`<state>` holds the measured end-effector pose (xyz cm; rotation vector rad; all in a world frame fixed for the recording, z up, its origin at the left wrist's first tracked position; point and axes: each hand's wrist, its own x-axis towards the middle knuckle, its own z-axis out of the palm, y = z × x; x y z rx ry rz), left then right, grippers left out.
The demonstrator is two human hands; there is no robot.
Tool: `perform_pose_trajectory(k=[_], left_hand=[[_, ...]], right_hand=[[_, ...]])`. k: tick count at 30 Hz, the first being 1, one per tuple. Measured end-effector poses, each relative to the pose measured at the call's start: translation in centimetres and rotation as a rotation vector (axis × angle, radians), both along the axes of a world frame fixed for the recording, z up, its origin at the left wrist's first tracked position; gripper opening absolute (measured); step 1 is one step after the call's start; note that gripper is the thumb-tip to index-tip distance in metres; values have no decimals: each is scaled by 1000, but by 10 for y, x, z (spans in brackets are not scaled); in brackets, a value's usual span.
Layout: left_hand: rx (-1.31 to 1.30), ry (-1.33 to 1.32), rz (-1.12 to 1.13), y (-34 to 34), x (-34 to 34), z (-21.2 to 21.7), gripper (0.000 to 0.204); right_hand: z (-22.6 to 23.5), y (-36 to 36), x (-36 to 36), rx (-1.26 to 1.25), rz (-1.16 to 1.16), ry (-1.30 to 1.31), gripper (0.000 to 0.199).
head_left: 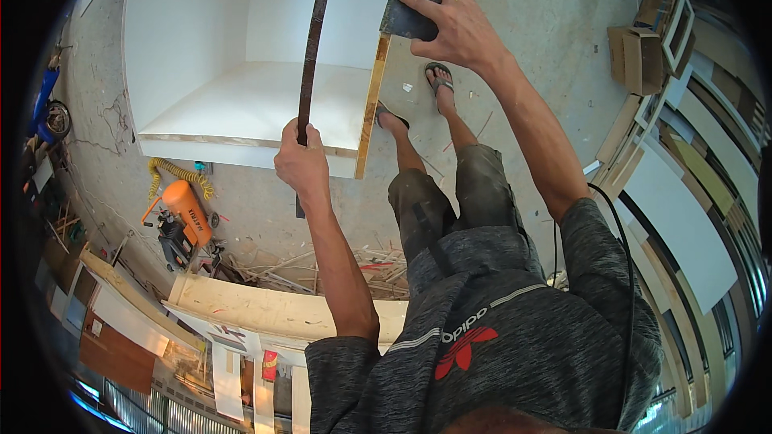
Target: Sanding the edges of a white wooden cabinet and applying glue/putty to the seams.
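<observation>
My left hand (302, 162) is closed around a long, narrow dark strip (314, 44), which runs up past the top of the view, with a short end showing below the hand. Behind the strip stands a white cabinet box (265, 100) with its open side toward me. My right hand (460, 24) is wrapped over a dark, worn block (410, 4), thumb and fingers spread across it. That block rests against the upper part of the cabinet's right edge, a bare yellowish wood strip (371, 108). The face of the block against the edge is hidden.
An orange air compressor (186, 210) with a coiled yellow hose (165, 167) stands left of me. Wood scraps (322, 269) litter the floor near a pale board (257, 301). Leaning panels (683, 225) and a cardboard box (641, 64) line the right side.
</observation>
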<state>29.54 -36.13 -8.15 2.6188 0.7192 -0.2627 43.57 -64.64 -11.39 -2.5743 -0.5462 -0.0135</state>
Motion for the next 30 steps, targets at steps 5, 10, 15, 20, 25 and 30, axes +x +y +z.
perform_pose_trajectory(k=[5, 10, 15, 20, 25, 30], left_hand=[[4, 5, 8, 1, -1, 1, 21], [7, 15, 10, -1, 0, 2, 21], [31, 20, 1, -2, 2, 3, 21], [7, 11, 21, 1, -3, 1, 21], [7, 29, 42, -1, -1, 1, 22], [-15, 9, 36, 1, 0, 0, 22]], right_hand=[[0, 6, -3, -40, -1, -18, 64], [17, -3, -4, -162, -19, -15, 63], [22, 13, 2, -140, -32, -46, 62], [21, 8, -5, -137, -4, 31, 62], [19, -13, 4, -36, -76, -61, 60], [8, -1, 21, -42, -50, -19, 63]])
